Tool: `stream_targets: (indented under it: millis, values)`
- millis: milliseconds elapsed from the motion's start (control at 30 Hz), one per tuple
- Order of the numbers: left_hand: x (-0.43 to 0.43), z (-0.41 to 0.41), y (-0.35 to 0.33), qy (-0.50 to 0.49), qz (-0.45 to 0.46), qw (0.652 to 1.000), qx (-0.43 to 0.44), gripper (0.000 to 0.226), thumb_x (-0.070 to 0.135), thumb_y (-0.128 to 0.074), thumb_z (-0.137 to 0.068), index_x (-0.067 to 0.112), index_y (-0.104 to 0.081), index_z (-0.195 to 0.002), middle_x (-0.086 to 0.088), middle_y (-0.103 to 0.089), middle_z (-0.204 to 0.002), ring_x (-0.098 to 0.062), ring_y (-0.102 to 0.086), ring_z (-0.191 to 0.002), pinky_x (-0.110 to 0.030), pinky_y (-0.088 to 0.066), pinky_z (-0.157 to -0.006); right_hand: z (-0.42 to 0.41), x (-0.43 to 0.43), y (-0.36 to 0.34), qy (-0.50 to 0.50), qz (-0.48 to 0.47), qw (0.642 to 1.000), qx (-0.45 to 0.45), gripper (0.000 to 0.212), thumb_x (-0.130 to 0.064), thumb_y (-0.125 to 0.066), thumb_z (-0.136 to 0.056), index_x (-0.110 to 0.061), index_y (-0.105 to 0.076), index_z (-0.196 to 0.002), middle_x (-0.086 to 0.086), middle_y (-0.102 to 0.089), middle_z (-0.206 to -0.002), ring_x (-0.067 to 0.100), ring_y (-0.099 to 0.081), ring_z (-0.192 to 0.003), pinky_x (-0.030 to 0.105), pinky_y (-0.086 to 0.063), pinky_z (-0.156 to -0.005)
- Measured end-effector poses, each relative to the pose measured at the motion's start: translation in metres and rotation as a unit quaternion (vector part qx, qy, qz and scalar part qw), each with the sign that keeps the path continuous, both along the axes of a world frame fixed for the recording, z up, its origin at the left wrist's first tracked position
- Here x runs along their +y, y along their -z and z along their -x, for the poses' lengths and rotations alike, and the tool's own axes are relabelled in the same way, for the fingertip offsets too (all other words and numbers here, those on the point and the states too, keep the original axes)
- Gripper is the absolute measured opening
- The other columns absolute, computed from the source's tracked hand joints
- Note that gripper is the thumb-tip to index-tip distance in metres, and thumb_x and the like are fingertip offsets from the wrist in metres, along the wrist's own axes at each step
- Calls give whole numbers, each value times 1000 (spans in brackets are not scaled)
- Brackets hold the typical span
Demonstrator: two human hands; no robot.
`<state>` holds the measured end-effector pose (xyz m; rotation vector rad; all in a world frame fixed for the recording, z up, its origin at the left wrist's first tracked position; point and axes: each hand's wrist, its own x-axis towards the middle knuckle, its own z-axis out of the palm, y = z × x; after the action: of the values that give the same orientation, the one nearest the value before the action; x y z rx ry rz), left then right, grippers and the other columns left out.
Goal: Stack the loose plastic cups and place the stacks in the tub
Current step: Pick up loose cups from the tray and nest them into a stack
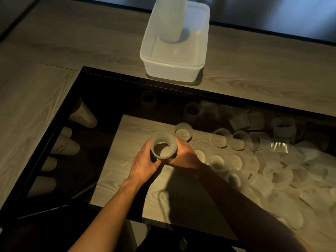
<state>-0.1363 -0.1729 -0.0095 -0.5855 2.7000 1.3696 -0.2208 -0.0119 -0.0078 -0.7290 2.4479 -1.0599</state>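
The left hand (144, 160) and the right hand (186, 154) both wrap around the held cups (163, 148), near the middle of the wooden surface (138, 179). How many are nested I cannot tell. The thin plastic may buckle if the fingers squeeze hard, and a tilted cup may jam. The loose cups (221, 140) at the right are translucent, ribbed and light, so a forearm could scatter them. Far off, the tall stack (170, 20) stands in the frosted rectangular tub (172, 70) and may topple when another is added.

Cups (221, 140) ribbed, frosted translucent plastic; tub (172, 70) smooth milky plastic. Table (45, 106) matt wood grain with glossy dark glass panel (87, 160), black frame (145, 82).
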Motion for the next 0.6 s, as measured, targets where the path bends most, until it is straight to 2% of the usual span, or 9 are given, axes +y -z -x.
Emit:
stream_targets:
  millis: [67, 133, 200, 267, 333, 400, 533, 600]
  values:
    - [4, 1, -9, 14, 15, 999, 24, 82, 32, -86, -76, 37, -37, -142, 17, -54, -132, -7, -53, -123, -31, -49, -100, 0, 11, -7, 16, 14, 1000, -6, 86, -29, -91, -72, -7, -48, -144, -3, -59, -133, -12, -39, -120, 0, -29, -101]
    - [10, 2, -17, 28, 28, 998, 47, 83, 29, -86, -75, 39, -37, -142, 15, -54, -136, -5, -53, -124, -34, -51, -101, 1, 20, -14, 23, 11, 1000, -18, 86, -29, -89, -73, -14, -47, -146, -2, -60, -135, -9, -44, -121, 13, -41, -105]
    - [18, 3, -23, 44, 44, 996, 67, 84, 29, -86, -75, 38, -37, -143, 13, -54, -138, -3, -51, -124, -35, -51, -102, 3, 28, -22, 26, -6, 999, -43, 83, -38, -86, -73, -29, -45, -144, -11, -59, -132, -3, -52, -119, 27, -50, -101]
    - [27, 4, -28, 58, 58, 993, 83, 83, 32, -85, -76, 36, -38, -144, 12, -53, -139, 3, -48, -122, -31, -49, -103, 4, 37, -29, 36, -20, 998, -56, 80, -43, -84, -72, -36, -45, -142, -16, -61, -124, 2, -58, -111, 29, -53, -94]
    - [34, 7, -33, 70, 69, 991, 94, 83, 35, -84, -76, 34, -39, -145, 11, -53, -140, 7, -44, -119, -26, -47, -101, 3, 47, -32, 50, -21, 997, -59, 76, -43, -84, -72, -36, -48, -138, -17, -63, -117, 3, -61, -106, 30, -55, -91]
    - [39, 8, -36, 83, 80, 988, 104, 85, 36, -85, -74, 35, -38, -145, 11, -53, -139, 7, -44, -119, -27, -48, -101, 0, 55, -35, 62, -9, 995, -73, 72, -43, -85, -71, -33, -53, -135, -16, -64, -118, 2, -61, -108, 34, -56, -94]
    - [49, 7, -39, 92, 64, 989, 98, 85, 37, -85, -74, 38, -37, -145, 15, -51, -139, 7, -45, -118, -25, -46, -100, -3, 66, -38, 72, 13, 994, -85, 80, -57, -79, -64, -37, -51, -136, -20, -62, -124, 0, -58, -115, 33, -53, -99]
    - [55, 7, -38, 93, 48, 991, 87, 86, 38, -85, -75, 39, -36, -145, 16, -50, -139, 9, -44, -118, -22, -44, -100, -5, 71, -40, 83, 16, 992, -89, 83, -57, -80, -61, -39, -50, -136, -22, -61, -123, -1, -57, -116, 35, -52, -101]
